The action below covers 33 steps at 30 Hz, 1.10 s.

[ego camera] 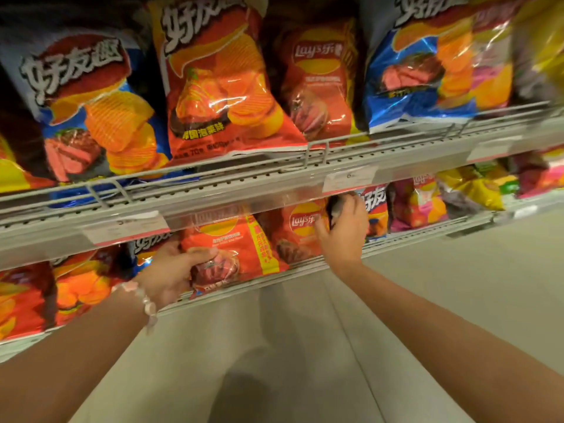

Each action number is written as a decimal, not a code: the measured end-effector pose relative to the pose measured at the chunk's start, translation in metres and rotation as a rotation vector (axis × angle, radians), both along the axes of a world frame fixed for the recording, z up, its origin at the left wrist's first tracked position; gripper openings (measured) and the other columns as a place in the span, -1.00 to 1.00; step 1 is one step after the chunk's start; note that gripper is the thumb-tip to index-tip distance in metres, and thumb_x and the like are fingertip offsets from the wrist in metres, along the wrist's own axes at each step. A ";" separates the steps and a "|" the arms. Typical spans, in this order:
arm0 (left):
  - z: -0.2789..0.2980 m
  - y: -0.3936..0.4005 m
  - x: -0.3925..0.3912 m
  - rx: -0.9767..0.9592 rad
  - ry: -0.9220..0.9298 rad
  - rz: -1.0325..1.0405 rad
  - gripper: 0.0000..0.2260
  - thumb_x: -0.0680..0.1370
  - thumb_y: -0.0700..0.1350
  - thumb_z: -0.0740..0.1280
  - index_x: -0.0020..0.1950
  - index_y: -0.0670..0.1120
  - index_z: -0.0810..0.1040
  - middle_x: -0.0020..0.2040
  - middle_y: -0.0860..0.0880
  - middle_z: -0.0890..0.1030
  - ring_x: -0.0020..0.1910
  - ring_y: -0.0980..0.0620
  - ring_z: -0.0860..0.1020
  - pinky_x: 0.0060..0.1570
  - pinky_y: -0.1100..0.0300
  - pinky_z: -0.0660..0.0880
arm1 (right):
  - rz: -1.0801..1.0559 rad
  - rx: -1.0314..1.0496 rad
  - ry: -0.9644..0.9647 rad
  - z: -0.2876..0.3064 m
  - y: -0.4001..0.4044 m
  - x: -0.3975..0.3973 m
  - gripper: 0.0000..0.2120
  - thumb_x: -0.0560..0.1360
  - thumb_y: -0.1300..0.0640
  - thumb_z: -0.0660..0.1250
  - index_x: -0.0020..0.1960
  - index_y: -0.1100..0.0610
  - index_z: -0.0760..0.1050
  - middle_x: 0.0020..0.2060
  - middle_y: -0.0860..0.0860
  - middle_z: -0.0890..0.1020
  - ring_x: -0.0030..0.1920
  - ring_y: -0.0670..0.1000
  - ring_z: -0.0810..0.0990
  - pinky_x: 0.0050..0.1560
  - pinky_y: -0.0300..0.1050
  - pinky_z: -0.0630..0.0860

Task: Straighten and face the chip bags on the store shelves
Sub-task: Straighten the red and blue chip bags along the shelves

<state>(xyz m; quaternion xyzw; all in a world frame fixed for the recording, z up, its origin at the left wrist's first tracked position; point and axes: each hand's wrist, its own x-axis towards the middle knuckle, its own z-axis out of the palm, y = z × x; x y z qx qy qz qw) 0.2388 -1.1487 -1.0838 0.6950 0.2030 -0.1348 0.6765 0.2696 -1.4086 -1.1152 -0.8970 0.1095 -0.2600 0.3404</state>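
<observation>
On the lower shelf (305, 265) a red Lay's bag (241, 251) with a yellow side strip leans forward. My left hand (174, 273), a bead bracelet on its wrist, grips that bag's lower left corner with thumb across the front. My right hand (345, 230) pinches the dark edge of a second red Lay's bag (300, 230) standing just to the right. Blue and orange bags (377, 209) stand beside it.
The upper shelf (274, 181) with wire rail and price tags overhangs the lower row. It holds a blue ridged-chip bag (88, 108), an orange bag (219, 87), a red Lay's bag (317, 77) and another blue bag (427, 71). Pale floor lies below.
</observation>
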 end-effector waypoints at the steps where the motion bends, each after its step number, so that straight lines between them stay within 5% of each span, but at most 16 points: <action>1: 0.000 -0.001 0.000 -0.008 0.001 0.016 -0.65 0.47 -0.34 0.38 0.24 -0.25 0.48 0.08 -0.24 0.62 -0.08 -0.13 0.63 -0.13 -0.02 0.57 | -0.060 -0.006 0.031 -0.002 -0.011 0.004 -0.45 0.38 0.11 0.43 0.27 0.34 0.37 0.28 0.29 0.40 0.30 0.28 0.35 0.27 0.11 0.28; 3: 0.002 -0.004 -0.001 -0.024 0.007 0.031 -0.59 0.46 -0.34 0.39 0.29 -0.27 0.44 0.15 -0.27 0.59 0.03 -0.21 0.59 -0.04 -0.08 0.55 | -0.173 -0.008 0.087 -0.006 -0.030 0.012 -0.26 0.37 0.04 0.47 0.41 0.30 0.24 0.44 0.25 0.23 0.44 0.23 0.21 0.37 0.14 0.21; 7: 0.003 -0.005 -0.003 -0.038 -0.014 0.035 -0.56 0.44 -0.35 0.39 0.31 -0.25 0.43 0.17 -0.24 0.59 0.02 -0.17 0.60 -0.17 0.03 0.53 | -0.253 0.119 0.258 -0.015 -0.056 0.029 0.11 0.27 -0.07 0.56 0.54 0.17 -0.08 0.53 0.17 0.02 0.51 0.17 0.06 0.43 0.21 0.17; 10: 0.002 -0.004 -0.005 -0.031 -0.019 0.046 -0.54 0.44 -0.35 0.40 0.32 -0.26 0.41 0.18 -0.25 0.59 0.08 -0.20 0.58 -0.04 -0.05 0.52 | -0.208 0.251 0.311 -0.022 -0.073 0.042 0.20 0.22 0.00 0.61 0.55 0.11 -0.16 0.49 0.15 0.18 0.47 0.17 0.20 0.39 0.24 0.24; 13: 0.001 -0.002 -0.009 -0.034 -0.032 0.057 -0.53 0.43 -0.37 0.40 0.32 -0.26 0.40 0.18 -0.24 0.59 0.01 -0.14 0.60 -0.09 -0.01 0.52 | -0.179 0.383 0.310 -0.027 -0.086 0.050 0.09 0.20 0.15 0.61 0.52 0.12 -0.01 0.34 0.13 0.43 0.34 0.19 0.42 0.31 0.18 0.37; 17: 0.000 0.002 -0.016 -0.036 -0.059 0.079 -0.50 0.42 -0.41 0.40 0.33 -0.22 0.39 0.16 -0.22 0.59 -0.07 -0.04 0.60 -0.21 0.08 0.51 | -0.180 0.388 0.201 -0.030 -0.088 0.047 -0.30 0.22 0.20 0.60 0.26 0.16 0.36 0.17 0.11 0.55 0.20 0.15 0.54 0.16 -0.01 0.47; 26: 0.013 0.026 -0.033 0.043 -0.080 0.123 -0.49 0.40 -0.42 0.41 0.32 -0.20 0.41 0.17 -0.22 0.59 0.10 -0.20 0.57 0.17 -0.16 0.47 | -0.112 0.354 -0.075 -0.017 -0.060 -0.006 -0.32 0.31 0.12 0.55 0.35 0.12 0.35 0.19 0.08 0.51 0.21 0.06 0.48 0.21 -0.11 0.41; 33: 0.033 0.040 -0.056 0.057 -0.060 0.240 -0.56 0.43 -0.40 0.41 0.28 -0.21 0.44 0.06 -0.18 0.60 -0.18 -0.03 0.59 -0.23 0.12 0.49 | -0.050 0.508 0.005 -0.001 0.005 -0.045 -0.33 0.28 0.14 0.57 0.31 0.19 0.38 0.14 0.06 0.54 0.16 0.07 0.52 0.25 0.06 0.46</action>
